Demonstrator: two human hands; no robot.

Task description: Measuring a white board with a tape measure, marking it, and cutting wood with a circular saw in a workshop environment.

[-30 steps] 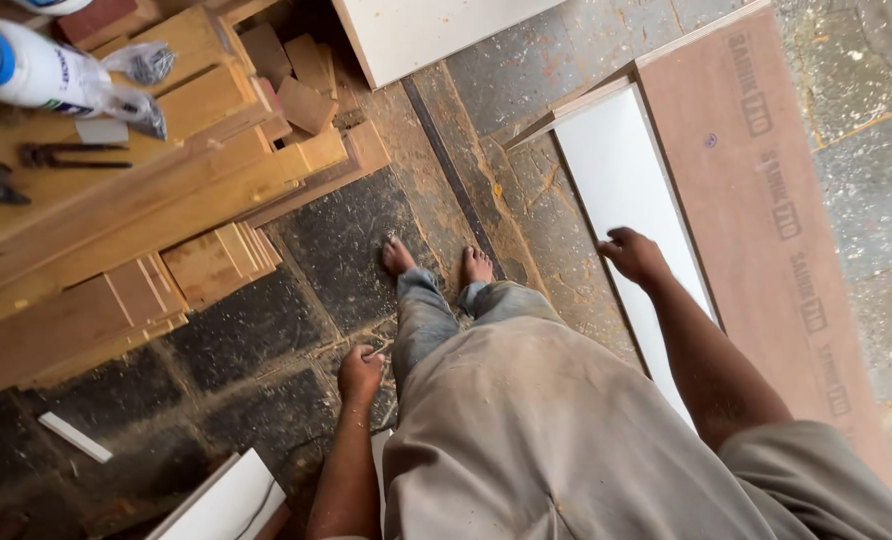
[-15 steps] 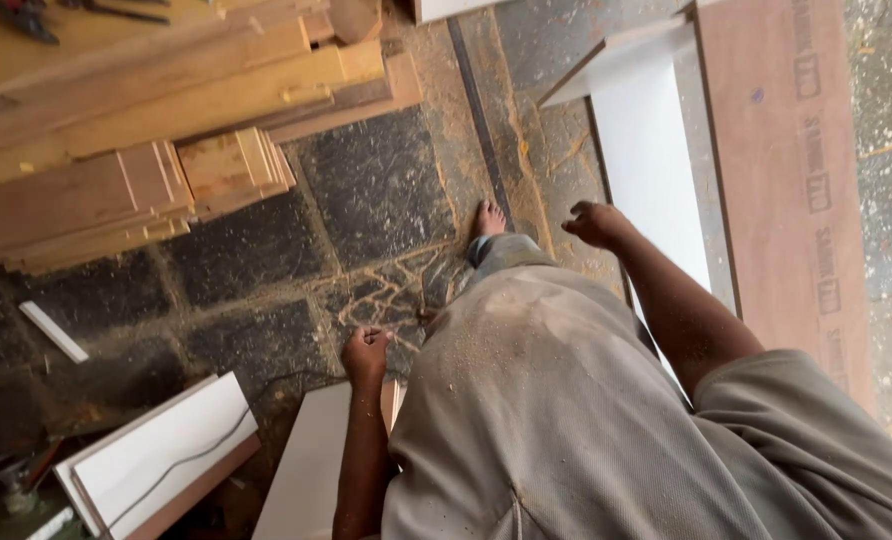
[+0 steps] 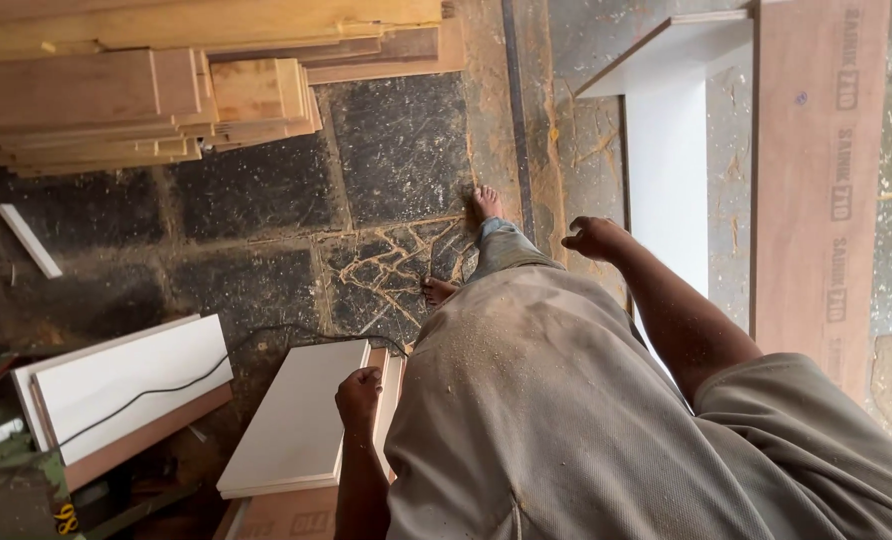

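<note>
since the earlier frame both feet step forward. left hand (image 3: 358,392), curled in an empty fist, hangs over the white board (image 3: 291,420) near a black cable (image 3: 166,385); right hand (image 3: 594,238), loosely curled, empty, swings beside the long white panel (image 3: 668,170); stacked planks (image 3: 146,90) beyond.

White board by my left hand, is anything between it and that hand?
Nothing visible: the left hand, a closed fist, sits right at the white board edge, whether touching is unclear; the black cable lies clear, off left.
</note>
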